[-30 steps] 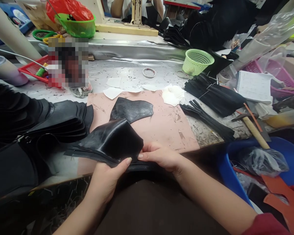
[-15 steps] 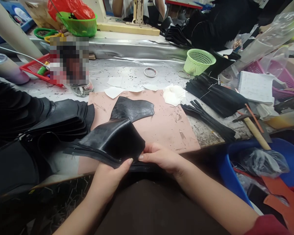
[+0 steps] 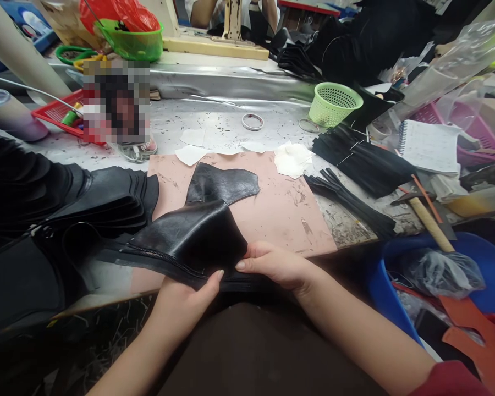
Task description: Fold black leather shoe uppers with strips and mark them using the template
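Note:
A black leather piece with a zipper along its lower edge is held between my two hands at the front of the pink mat. My left hand grips the zipper edge from below, thumb on top and the other fingers hidden underneath. Its thumb lies close to my right hand, which pinches the piece's right corner between thumb and fingers. Behind it, a second black leather piece lies flat on the mat.
Stacked black leather pieces fill the left side. Black strips, a hammer and a blue bin are at right. White scraps, a tape roll and a green basket stand behind. A person's arms show across the table.
The right corner of the held leather piece has shifted slightly right with my right hand. More of the zipper teeth shows at the left. Both hands keep their hold.

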A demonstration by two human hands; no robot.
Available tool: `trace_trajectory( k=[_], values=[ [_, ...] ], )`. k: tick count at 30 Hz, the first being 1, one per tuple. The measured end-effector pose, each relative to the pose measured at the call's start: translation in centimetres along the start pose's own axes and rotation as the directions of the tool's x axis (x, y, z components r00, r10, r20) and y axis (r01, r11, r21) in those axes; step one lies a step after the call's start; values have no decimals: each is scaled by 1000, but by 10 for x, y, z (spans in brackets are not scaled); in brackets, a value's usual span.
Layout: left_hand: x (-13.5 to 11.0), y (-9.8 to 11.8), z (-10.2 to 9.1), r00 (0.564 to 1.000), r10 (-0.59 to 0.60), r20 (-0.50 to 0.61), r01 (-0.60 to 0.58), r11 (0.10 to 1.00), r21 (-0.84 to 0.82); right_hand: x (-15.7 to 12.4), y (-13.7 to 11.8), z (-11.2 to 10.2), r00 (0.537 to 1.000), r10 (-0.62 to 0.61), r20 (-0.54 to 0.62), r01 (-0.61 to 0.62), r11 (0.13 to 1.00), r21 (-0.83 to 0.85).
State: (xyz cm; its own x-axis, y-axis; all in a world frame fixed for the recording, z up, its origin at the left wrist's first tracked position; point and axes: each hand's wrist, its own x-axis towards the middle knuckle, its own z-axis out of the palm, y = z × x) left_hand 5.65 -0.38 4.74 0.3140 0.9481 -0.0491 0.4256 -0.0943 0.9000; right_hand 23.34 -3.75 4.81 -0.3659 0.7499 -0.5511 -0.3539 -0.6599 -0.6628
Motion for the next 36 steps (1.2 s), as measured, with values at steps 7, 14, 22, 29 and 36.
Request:
trace_trajectory(
  k=[7,14,22,29,36],
  values=[
    [-5,-7,0,991,131,33,-134,983,122,-1,-4,10,985,-14,-171,-2,995,-97],
    [-8,-8,1,992,-126,-25,125,992,-24,1,-6,14,947,-228,-227,63,824,-563],
    [-6,-9,4,977,-199,-75,188,972,-139,6,-6,20,917,-216,-336,-16,820,-571],
    [-9,-20,3,950,-228,-213,197,968,-157,19,-2,20,917,-307,-254,102,798,-595],
    [-6,-24,9,922,-319,-222,255,928,-273,23,2,21,886,-397,-238,166,752,-638]
  ],
)
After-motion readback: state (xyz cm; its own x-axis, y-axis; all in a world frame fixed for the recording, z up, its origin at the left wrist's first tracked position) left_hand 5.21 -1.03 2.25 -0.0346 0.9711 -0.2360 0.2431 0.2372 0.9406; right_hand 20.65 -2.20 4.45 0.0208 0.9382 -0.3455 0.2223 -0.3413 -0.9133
